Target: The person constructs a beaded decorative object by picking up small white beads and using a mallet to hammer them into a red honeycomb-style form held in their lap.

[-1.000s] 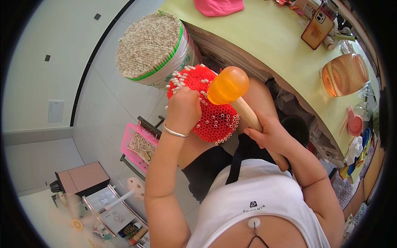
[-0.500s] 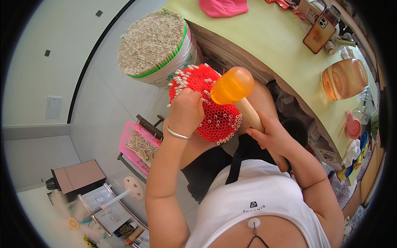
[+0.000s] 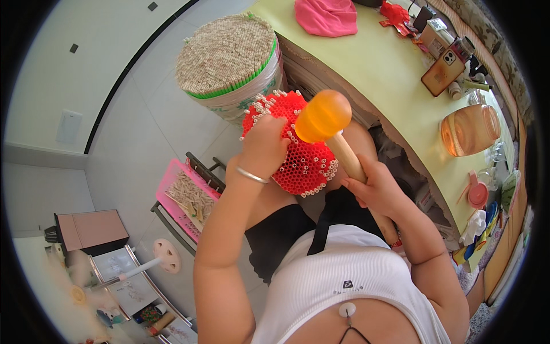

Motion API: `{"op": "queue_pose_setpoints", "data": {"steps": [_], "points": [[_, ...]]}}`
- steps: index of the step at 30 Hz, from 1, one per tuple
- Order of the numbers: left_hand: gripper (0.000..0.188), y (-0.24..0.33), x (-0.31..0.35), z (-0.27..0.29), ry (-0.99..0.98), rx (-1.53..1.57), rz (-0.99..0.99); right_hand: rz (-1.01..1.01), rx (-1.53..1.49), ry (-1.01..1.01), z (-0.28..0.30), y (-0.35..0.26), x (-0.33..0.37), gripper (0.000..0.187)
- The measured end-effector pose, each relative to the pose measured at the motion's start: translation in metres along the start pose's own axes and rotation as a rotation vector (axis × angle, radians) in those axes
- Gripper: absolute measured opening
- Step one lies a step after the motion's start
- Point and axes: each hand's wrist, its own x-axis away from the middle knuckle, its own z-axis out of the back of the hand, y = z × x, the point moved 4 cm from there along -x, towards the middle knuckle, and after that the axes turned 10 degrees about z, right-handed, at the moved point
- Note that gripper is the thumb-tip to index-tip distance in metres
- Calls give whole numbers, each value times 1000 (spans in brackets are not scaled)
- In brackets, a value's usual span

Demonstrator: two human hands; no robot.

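Note:
A bundle of red tubes (image 3: 302,166), open ends up like a honeycomb, rests upright between my thighs. Short white sticks poke out of many tubes, mostly along its far left edge and near rim. Over the bundle's left side is my left hand (image 3: 264,146), fingers curled in and pinched together; what they hold, if anything, is hidden. My right hand (image 3: 375,184) is wrapped round the wooden handle of a mallet (image 3: 324,116). Its translucent orange head is raised over the right part of the bundle.
Beyond the bundle stands a large wrapped bundle of pale-ended green sticks (image 3: 226,57). A pink basket (image 3: 172,198) of white sticks sits at left. The yellow-green table (image 3: 395,86) at right carries a phone (image 3: 443,71), a jar of amber liquid (image 3: 467,131) and pink cloth (image 3: 326,16).
The whole view has shifted slightly. My left hand has moved a little farther over the bundle, its fingertips now more hidden. The mallet stays raised in my right hand.

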Motion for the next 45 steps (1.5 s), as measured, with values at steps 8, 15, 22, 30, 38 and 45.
{"op": "queue_pose_setpoints", "data": {"steps": [8, 15, 22, 30, 38, 45], "points": [[22, -210, 104, 78, 419, 50, 720, 518, 439, 147, -9, -47, -9, 28], [34, -429, 323, -15, -675, -657, 832, 109, 108, 58, -12, -74, -23, 19], [28, -366, 294, -40, -620, -469, 1004, 130, 213, 114, -22, -47, -12, 26], [29, -343, 276, 19, -177, -454, 1036, -29, 161, 102, -17, 6, -6, 31], [11, -82, 71, 71, 335, 637, 522, -30, -50, 62, -10, 24, -5, 24], [14, -14, 13, 13, 143, 133, 12, 7, -61, 33, -7, 35, -5, 28]]}}
